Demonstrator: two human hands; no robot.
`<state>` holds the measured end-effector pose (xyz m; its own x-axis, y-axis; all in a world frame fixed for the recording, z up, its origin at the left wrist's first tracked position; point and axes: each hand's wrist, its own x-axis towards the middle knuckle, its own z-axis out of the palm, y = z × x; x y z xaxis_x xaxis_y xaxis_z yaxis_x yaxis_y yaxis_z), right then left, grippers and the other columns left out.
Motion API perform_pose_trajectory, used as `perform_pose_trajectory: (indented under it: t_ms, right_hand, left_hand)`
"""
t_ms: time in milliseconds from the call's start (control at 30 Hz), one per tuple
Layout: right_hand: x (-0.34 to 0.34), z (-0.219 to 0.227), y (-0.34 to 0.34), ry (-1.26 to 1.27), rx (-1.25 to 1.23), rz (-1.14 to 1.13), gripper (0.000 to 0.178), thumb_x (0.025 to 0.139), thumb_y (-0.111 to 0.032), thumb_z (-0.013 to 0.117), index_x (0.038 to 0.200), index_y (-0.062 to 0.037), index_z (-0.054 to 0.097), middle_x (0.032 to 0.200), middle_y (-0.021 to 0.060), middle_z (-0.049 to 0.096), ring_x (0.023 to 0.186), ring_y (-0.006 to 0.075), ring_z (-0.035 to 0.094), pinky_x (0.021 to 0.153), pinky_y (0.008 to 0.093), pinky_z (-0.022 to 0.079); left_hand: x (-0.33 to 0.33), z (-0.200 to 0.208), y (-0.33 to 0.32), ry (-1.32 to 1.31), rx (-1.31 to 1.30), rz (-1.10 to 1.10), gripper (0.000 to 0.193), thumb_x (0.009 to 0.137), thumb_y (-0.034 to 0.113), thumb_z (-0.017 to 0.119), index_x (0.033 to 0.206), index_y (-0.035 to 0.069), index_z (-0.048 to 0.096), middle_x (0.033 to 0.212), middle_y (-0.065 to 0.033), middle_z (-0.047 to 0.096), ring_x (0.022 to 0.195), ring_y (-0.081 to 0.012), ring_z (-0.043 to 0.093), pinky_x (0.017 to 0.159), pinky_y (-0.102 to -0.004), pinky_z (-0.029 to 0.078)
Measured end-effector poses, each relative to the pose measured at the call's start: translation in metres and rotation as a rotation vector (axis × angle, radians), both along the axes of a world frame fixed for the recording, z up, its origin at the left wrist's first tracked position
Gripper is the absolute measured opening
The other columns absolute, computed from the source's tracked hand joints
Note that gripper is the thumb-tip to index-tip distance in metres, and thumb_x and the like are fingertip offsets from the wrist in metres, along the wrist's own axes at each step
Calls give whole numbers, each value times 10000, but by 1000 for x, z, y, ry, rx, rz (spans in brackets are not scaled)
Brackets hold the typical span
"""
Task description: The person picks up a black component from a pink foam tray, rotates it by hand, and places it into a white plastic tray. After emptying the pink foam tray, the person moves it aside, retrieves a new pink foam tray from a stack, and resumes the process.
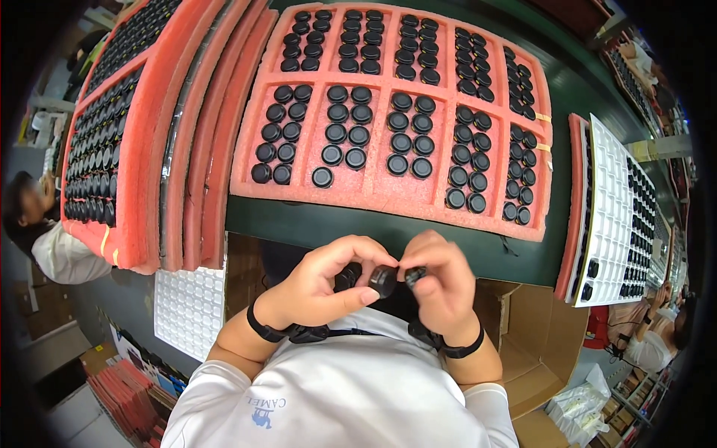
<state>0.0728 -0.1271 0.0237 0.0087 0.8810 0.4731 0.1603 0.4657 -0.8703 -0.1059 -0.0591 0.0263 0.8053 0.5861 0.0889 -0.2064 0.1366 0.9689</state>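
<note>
In front of my chest, my left hand [317, 287] is closed round a short black cylinder [383, 281], which looks like a small capped lens. A second black cylinder [347, 277] shows inside the same hand's curled fingers. Close beside it, my right hand [446, 287] pinches a small dark piece [415, 277] between thumb and fingers; its kind is too blurred to make out. Beyond both hands lies a pink foam tray [358, 196], its compartments filled with rows of similar black cylinders. One near compartment holds a single cylinder [322, 177] in its front row.
Stacked pink foam trays [142, 179] of black parts rise at the left. White moulded trays [609, 216] partly filled with black parts stand at the right, past the dark green table [299, 219]. A cardboard box [538, 336] is below at right. Other people sit on both sides.
</note>
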Motion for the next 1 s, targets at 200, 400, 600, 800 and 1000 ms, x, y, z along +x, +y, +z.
perform_pose_trajectory:
  t_ms: [200,400,600,800,1000]
  right_hand:
    - [2,-10,-8,967,-417,274,332,972,-342,435,1053,-25,488,791,68,534,719,137,499,688,295,411]
    - [1,-12,-9,1086,-472,290,312,980,-339,403,1033,-41,480,746,61,509,677,139,466,668,285,389]
    - [0,-9,-11,852,-437,132,317,970,-361,415,996,-50,474,676,51,470,627,135,417,618,280,366]
    - [-5,-7,-17,592,-300,-4,283,958,-299,468,1018,-23,467,761,47,481,638,102,419,607,243,365]
    - [-13,-12,-15,466,-205,43,206,938,-168,512,1053,-2,469,840,20,485,664,64,405,601,207,348]
  left_hand:
    - [6,14,-4,30,-230,30,351,841,191,633,1091,-28,521,1017,-130,572,883,-162,563,763,-268,452]
    - [11,7,-8,18,-209,44,357,842,169,624,1115,-14,484,1014,-121,570,896,-173,569,821,-309,451]
    - [10,-8,-12,63,11,82,356,834,115,616,1118,8,431,979,-119,552,831,-157,527,752,-295,440]
    - [10,-9,-12,2,258,111,366,793,39,625,1091,15,414,947,-126,518,760,-152,480,689,-281,418]
    - [15,-10,-11,-29,411,137,406,763,8,654,1094,14,420,950,-126,517,657,-125,472,597,-249,417]
